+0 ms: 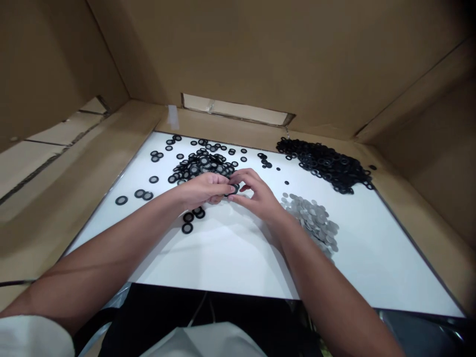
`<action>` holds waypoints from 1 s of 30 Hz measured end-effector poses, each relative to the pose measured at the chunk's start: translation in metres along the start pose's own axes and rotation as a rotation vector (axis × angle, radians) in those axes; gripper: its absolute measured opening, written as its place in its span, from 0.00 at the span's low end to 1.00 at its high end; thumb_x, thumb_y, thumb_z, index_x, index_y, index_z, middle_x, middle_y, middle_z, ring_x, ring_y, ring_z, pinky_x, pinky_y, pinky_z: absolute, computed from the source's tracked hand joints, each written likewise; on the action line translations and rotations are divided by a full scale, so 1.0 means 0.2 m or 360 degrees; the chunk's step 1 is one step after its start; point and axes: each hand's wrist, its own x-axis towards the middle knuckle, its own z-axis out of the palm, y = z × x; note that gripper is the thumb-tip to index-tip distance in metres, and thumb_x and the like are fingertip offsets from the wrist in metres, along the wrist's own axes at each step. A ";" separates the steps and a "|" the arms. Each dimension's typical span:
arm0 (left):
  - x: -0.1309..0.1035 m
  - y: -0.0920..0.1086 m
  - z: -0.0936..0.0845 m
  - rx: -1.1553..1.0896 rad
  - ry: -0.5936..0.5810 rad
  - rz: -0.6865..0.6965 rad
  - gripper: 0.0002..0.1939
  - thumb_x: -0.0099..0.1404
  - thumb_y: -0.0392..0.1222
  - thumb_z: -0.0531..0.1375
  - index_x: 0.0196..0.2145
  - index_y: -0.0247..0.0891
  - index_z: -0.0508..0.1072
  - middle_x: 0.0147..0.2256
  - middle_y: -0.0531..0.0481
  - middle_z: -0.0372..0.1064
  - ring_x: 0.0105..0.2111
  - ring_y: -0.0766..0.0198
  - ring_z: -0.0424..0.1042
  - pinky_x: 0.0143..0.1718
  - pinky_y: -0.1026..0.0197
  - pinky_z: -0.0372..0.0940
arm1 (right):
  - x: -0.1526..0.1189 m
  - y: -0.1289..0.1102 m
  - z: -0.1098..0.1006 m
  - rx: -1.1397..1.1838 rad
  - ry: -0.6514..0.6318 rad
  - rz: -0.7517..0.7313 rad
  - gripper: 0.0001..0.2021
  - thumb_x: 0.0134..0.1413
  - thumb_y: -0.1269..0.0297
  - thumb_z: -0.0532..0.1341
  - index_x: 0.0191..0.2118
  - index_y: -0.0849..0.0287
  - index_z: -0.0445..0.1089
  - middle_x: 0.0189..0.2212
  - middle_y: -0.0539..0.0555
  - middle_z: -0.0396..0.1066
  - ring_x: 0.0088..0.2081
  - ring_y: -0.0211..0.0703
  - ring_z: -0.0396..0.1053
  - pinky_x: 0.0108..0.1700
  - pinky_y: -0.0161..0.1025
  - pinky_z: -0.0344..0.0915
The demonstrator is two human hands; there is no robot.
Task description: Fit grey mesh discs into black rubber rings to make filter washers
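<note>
My left hand point(208, 190) pinches a black ring point(235, 189) between thumb and fingers, low over the white board. My right hand point(256, 192) is curled around the same ring from the other side, its thumb and fingertips at the ring's edge. Fingers partly cover the ring, so I cannot tell whether a disc sits in it. Just behind my left hand is a heap of black rings with grey centres point(204, 162). A few more such rings point(187, 228) lie in front of that hand. Right of my right hand is a pile of loose grey discs point(314, 218).
A mound of plain black rings point(327, 163) lies at the back right of the white board point(223, 258). Single filled rings point(121, 200) are scattered at the left. Cardboard walls point(238, 59) enclose the board at the back and sides, with a slot point(238, 109) behind.
</note>
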 end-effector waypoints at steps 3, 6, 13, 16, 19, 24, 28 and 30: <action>0.00 0.00 0.00 0.0018 -0.0011 -0.0019 0.14 0.63 0.42 0.63 0.24 0.35 0.66 0.19 0.57 0.56 0.18 0.74 0.50 0.22 0.67 0.46 | 0.00 0.00 0.01 -0.0071 0.0144 0.0023 0.15 0.51 0.61 0.69 0.40 0.55 0.64 0.44 0.55 0.64 0.46 0.47 0.66 0.42 0.43 0.68; 0.00 0.00 0.00 0.0016 -0.0013 -0.0015 0.15 0.63 0.42 0.63 0.23 0.36 0.64 0.18 0.58 0.53 0.18 0.73 0.49 0.22 0.66 0.45 | 0.00 0.00 0.00 -0.0025 0.0074 0.0033 0.18 0.51 0.59 0.69 0.45 0.54 0.64 0.45 0.55 0.64 0.48 0.48 0.66 0.43 0.44 0.68; 0.00 0.00 0.00 0.0028 -0.0021 -0.0005 0.14 0.63 0.42 0.63 0.24 0.35 0.66 0.19 0.57 0.55 0.19 0.73 0.49 0.22 0.66 0.45 | 0.01 0.00 0.00 -0.0051 0.0116 -0.0001 0.14 0.52 0.59 0.68 0.40 0.54 0.65 0.44 0.55 0.64 0.48 0.47 0.65 0.43 0.43 0.68; 0.00 0.00 0.00 0.0012 -0.0028 -0.0018 0.15 0.63 0.42 0.63 0.23 0.36 0.65 0.18 0.58 0.53 0.18 0.73 0.48 0.22 0.66 0.45 | 0.00 0.00 0.00 -0.0027 0.0103 0.0011 0.19 0.50 0.58 0.70 0.43 0.54 0.63 0.44 0.55 0.63 0.46 0.47 0.66 0.43 0.44 0.68; 0.00 0.00 0.00 -0.0005 -0.0030 0.0015 0.13 0.64 0.42 0.63 0.24 0.36 0.66 0.18 0.59 0.50 0.18 0.73 0.47 0.22 0.65 0.44 | 0.00 -0.01 -0.01 0.0033 -0.0057 -0.0004 0.18 0.54 0.59 0.68 0.48 0.52 0.65 0.50 0.56 0.64 0.52 0.48 0.64 0.46 0.44 0.68; 0.01 -0.01 -0.01 0.0004 -0.0068 0.0003 0.13 0.64 0.42 0.63 0.25 0.35 0.66 0.21 0.56 0.57 0.19 0.74 0.50 0.22 0.66 0.45 | 0.01 0.00 0.03 -0.0034 0.0096 -0.0033 0.12 0.53 0.62 0.68 0.39 0.54 0.66 0.45 0.56 0.64 0.49 0.47 0.65 0.48 0.45 0.67; 0.01 -0.01 -0.01 0.0044 0.0003 -0.0004 0.15 0.64 0.41 0.63 0.24 0.36 0.63 0.18 0.58 0.52 0.19 0.72 0.49 0.22 0.66 0.45 | 0.00 0.01 0.00 0.0044 -0.0040 -0.0011 0.16 0.53 0.57 0.68 0.45 0.53 0.66 0.48 0.56 0.65 0.52 0.48 0.65 0.47 0.45 0.68; 0.00 -0.01 -0.01 0.0083 0.0036 -0.0003 0.13 0.63 0.40 0.62 0.24 0.36 0.64 0.18 0.58 0.52 0.19 0.72 0.49 0.22 0.66 0.45 | 0.00 0.01 -0.02 0.0074 -0.0113 -0.0003 0.13 0.57 0.58 0.65 0.47 0.51 0.67 0.51 0.56 0.65 0.54 0.48 0.64 0.48 0.45 0.68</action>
